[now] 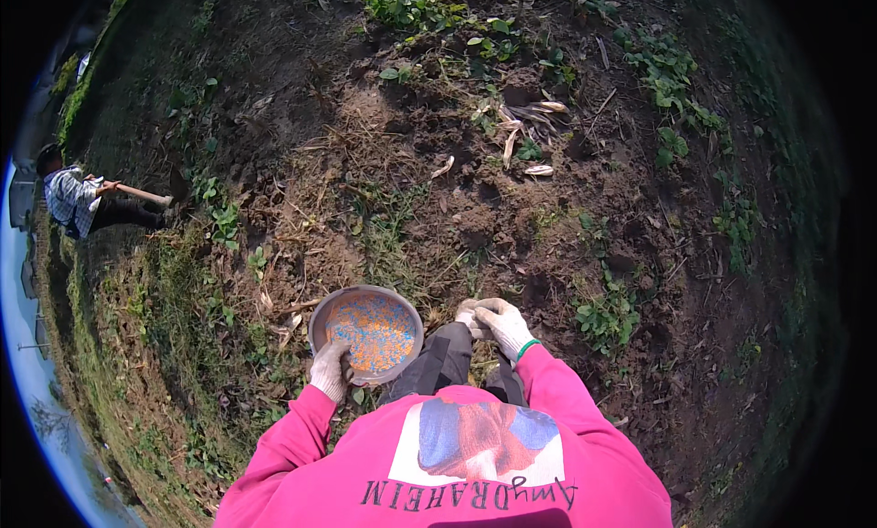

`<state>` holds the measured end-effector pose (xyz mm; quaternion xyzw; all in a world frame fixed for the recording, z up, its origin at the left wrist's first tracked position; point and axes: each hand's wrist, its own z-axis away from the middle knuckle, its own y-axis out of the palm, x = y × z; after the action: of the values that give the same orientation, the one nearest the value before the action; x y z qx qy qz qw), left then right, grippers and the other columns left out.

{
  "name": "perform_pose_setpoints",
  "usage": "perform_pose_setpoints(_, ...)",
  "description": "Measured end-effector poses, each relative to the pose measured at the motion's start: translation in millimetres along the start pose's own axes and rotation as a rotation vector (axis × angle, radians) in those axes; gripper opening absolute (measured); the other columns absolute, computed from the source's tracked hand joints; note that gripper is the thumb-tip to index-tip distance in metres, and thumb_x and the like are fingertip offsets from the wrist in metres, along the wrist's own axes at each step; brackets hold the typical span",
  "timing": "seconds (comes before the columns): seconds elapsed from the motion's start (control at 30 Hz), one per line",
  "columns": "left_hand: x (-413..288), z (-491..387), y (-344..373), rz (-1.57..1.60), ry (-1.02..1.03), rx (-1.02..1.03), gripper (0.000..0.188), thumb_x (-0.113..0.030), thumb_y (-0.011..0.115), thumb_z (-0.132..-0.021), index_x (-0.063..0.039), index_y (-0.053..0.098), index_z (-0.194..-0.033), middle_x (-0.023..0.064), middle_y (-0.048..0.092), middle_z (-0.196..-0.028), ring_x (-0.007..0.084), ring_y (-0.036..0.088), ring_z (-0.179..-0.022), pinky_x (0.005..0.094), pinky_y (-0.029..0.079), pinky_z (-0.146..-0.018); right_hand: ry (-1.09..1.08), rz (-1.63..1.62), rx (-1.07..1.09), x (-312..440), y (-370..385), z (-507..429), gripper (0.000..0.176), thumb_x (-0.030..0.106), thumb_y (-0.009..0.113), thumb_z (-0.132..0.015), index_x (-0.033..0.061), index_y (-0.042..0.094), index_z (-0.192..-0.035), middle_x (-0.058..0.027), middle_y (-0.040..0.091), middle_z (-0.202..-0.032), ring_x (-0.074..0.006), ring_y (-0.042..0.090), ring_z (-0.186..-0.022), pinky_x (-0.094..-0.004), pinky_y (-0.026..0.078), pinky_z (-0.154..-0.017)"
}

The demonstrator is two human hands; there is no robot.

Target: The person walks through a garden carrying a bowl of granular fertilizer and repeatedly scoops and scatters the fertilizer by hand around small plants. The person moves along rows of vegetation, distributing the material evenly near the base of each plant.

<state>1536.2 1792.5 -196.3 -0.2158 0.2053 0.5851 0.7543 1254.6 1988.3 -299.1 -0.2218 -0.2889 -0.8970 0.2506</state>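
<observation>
My left hand (331,371), in a pale knit work glove, grips the near left rim of a round grey basin (318,315). Orange and blue granules (373,333) lie in the basin. To the right, my right hand (503,324), in a similar glove with a green cuff edge, is held over the ground beside my knee, its fingers curled together. A pale shape, perhaps part of the glove or a shoe tip, shows at its fingertips. Whether anything is between those fingers cannot be told. Below both hands are my dark trousers (449,357) and pink sleeves.
Rough brown soil (479,220) with small holes surrounds me. Dry corn husks (538,117) lie ahead, and green leafy plants (606,315) grow at the right. At the far left another person (72,196) holds a long-handled hoe (144,194).
</observation>
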Motion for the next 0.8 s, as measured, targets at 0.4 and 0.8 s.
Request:
perform_pose_setpoints(0.4,20.0,76.3,131.3,-0.252,0.059,0.347,0.015,-0.020,0.066,-0.092,-0.016,0.052,-0.088,-0.0067,0.044,-0.063,0.0068,0.034,-0.045,0.0245,0.025,-0.044,-0.469,1.066,0.153,-33.4,0.2,20.8,0.037,0.026,0.064,-0.093,0.0085,0.061,-0.125,-0.0168,0.066,-0.109,-0.0299,0.067,-0.097,-0.0400,0.053,-0.084)
perform_pose_setpoints(0.8,97.1,146.3,207.3,-0.430,-0.038,0.681,0.020,-0.021,0.063,-0.095,-0.015,0.049,-0.082,-0.0075,0.037,-0.061,0.0062,0.031,-0.049,0.0247,0.027,-0.049,-0.322,1.383,-0.415,-122.9,-98.5,38.6,0.019,0.017,0.051,-0.092,0.0028,0.063,-0.091,-0.0226,0.069,-0.094,-0.0379,0.071,-0.085,-0.0519,0.054,-0.072)
